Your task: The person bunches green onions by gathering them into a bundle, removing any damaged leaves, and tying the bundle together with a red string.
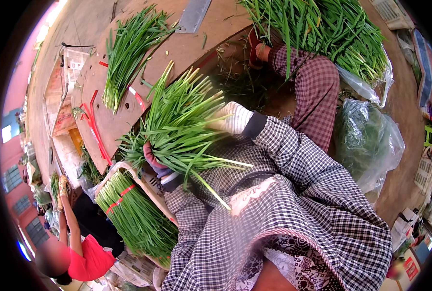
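Note:
A loose, fanned-out bunch of garlic chives point(179, 123) lies over my lap and against the board's edge. My left hand point(154, 160), in a pinkish-purple glove, is closed around its leafy end. My right hand point(228, 118), in a pale striped glove, is among the stalks on the right side of the bunch. Its fingertips are blurred and partly covered by stems, so its grip is unclear. A few single stalks stick out over the checked apron point(259, 203). Beyond, a smaller pile of chives point(132, 54) rests on the brown board point(172, 51).
Red ties point(94, 127) and a metal strip point(193, 16) lie on the board. A crate point(158, 203) at left holds red-tied chives point(132, 211). At right are a large chive heap point(332, 36) and a clear plastic bag point(368, 145). A co-worker point(88, 258) is at lower left.

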`<state>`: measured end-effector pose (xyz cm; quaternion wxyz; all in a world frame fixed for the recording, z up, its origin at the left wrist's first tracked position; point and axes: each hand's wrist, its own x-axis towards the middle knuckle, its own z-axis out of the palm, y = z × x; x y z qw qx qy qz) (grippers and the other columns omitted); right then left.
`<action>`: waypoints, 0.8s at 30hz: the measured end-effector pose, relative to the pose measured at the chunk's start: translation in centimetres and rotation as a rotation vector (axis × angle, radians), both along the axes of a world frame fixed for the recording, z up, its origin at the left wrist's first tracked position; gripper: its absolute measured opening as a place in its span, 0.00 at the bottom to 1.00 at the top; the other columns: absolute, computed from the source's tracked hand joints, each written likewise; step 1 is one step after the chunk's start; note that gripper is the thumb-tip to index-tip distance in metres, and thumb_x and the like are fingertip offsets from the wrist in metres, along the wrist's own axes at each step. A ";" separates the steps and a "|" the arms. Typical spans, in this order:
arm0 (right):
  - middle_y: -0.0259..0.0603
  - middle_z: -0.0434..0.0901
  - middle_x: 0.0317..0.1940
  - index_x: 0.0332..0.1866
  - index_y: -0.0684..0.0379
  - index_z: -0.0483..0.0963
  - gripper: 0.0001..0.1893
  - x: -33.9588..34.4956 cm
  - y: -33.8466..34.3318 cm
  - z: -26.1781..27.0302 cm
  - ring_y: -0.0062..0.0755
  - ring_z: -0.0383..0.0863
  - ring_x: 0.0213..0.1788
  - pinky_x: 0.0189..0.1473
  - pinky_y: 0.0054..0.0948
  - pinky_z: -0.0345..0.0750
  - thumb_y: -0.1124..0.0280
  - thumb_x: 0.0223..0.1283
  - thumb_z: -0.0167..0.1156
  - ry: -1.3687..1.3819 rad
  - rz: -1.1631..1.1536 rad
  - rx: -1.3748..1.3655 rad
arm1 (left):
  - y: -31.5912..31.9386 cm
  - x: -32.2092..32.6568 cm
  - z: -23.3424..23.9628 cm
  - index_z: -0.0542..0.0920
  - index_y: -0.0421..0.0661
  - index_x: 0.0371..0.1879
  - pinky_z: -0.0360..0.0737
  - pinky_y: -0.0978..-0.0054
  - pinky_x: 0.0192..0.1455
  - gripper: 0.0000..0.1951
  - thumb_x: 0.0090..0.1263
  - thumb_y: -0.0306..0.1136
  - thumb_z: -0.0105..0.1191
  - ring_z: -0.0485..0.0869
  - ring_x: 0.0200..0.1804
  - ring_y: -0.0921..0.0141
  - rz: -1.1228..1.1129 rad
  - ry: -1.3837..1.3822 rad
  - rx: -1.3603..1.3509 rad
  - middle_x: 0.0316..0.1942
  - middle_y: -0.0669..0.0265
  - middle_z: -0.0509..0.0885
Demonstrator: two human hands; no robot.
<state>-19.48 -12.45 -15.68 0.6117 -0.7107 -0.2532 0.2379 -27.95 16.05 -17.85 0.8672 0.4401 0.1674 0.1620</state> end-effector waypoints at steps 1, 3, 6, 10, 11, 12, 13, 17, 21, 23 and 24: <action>0.42 0.83 0.27 0.36 0.58 0.81 0.13 0.3 0.5 -1.1 0.26 0.80 0.27 0.33 0.26 0.75 0.59 0.55 0.61 -0.221 0.037 -0.091 | -0.4 0.1 0.6 0.75 0.40 0.46 0.82 0.68 0.45 0.12 0.70 0.31 0.42 0.82 0.40 0.66 0.010 0.044 -0.090 0.44 0.57 0.81; 0.43 0.83 0.30 0.39 0.58 0.81 0.15 0.7 1.7 -4.7 0.26 0.80 0.29 0.35 0.25 0.76 0.58 0.55 0.61 -0.890 0.065 -0.322 | -1.4 0.4 1.4 0.76 0.40 0.45 0.82 0.68 0.45 0.13 0.70 0.32 0.40 0.82 0.41 0.67 0.001 0.008 0.109 0.44 0.57 0.81; 0.43 0.83 0.32 0.42 0.57 0.81 0.16 0.8 1.9 -4.2 0.28 0.81 0.31 0.38 0.23 0.76 0.57 0.54 0.61 -0.164 0.048 -0.336 | -1.5 0.2 2.1 0.76 0.39 0.43 0.82 0.68 0.46 0.12 0.70 0.31 0.40 0.81 0.42 0.66 -0.062 -0.012 0.077 0.43 0.57 0.81; 0.40 0.83 0.27 0.39 0.58 0.81 0.15 0.5 0.9 -2.9 0.23 0.79 0.27 0.35 0.23 0.75 0.59 0.51 0.62 0.140 -0.151 -0.208 | -1.6 -0.3 1.6 0.76 0.37 0.42 0.82 0.67 0.45 0.12 0.69 0.30 0.40 0.82 0.40 0.66 -0.017 -0.041 0.276 0.43 0.55 0.81; 0.40 0.82 0.26 0.39 0.58 0.81 0.15 0.5 0.8 -2.7 0.23 0.78 0.26 0.34 0.23 0.75 0.60 0.51 0.62 0.213 -0.191 -0.206 | -1.7 -0.3 1.6 0.76 0.37 0.43 0.82 0.68 0.46 0.12 0.69 0.30 0.40 0.82 0.40 0.66 -0.027 -0.039 0.237 0.43 0.55 0.81; 0.38 0.82 0.24 0.37 0.57 0.81 0.13 0.8 0.8 -3.4 0.25 0.78 0.25 0.32 0.25 0.75 0.62 0.50 0.62 0.245 -0.194 -0.184 | -2.6 -0.1 2.8 0.75 0.37 0.43 0.82 0.68 0.46 0.12 0.69 0.29 0.40 0.82 0.41 0.66 -0.038 -0.038 0.199 0.44 0.55 0.81; 0.39 0.82 0.24 0.37 0.56 0.81 0.12 1.3 0.6 -4.0 0.26 0.78 0.25 0.32 0.26 0.75 0.62 0.50 0.61 0.196 -0.164 -0.224 | -3.1 0.0 3.4 0.75 0.36 0.44 0.82 0.68 0.46 0.13 0.70 0.29 0.39 0.82 0.41 0.66 -0.050 -0.036 0.161 0.44 0.55 0.81; 0.44 0.82 0.30 0.39 0.56 0.80 0.15 3.9 -0.2 -6.5 0.43 0.80 0.33 0.39 0.33 0.75 0.58 0.54 0.54 -0.069 0.097 -0.625 | -2.7 0.3 2.6 0.74 0.37 0.50 0.82 0.69 0.47 0.15 0.72 0.29 0.37 0.81 0.42 0.67 -0.075 -0.034 0.207 0.46 0.57 0.80; 0.48 0.80 0.41 0.40 0.57 0.79 0.19 5.8 -3.4 1.2 0.47 0.79 0.45 0.47 0.39 0.75 0.56 0.55 0.48 0.016 0.078 -0.994 | -1.6 -0.5 2.1 0.72 0.39 0.55 0.79 0.66 0.51 0.17 0.72 0.29 0.36 0.80 0.47 0.65 -0.023 -0.033 -0.043 0.50 0.55 0.78; 0.47 0.80 0.40 0.38 0.58 0.80 0.17 7.1 -7.7 1.0 0.44 0.80 0.43 0.46 0.39 0.76 0.61 0.57 0.46 -0.013 -0.017 -1.176 | 0.4 -1.0 0.9 0.70 0.43 0.60 0.67 0.56 0.64 0.21 0.70 0.34 0.36 0.73 0.58 0.58 -0.279 -0.201 -0.415 0.58 0.54 0.73; 0.47 0.81 0.39 0.37 0.58 0.80 0.17 7.5 -10.4 1.5 0.43 0.81 0.41 0.45 0.36 0.76 0.60 0.57 0.48 -0.017 -0.086 -1.187 | 0.2 -1.0 0.9 0.69 0.44 0.61 0.67 0.55 0.64 0.21 0.70 0.36 0.36 0.72 0.59 0.59 -0.261 -0.200 -0.372 0.59 0.55 0.72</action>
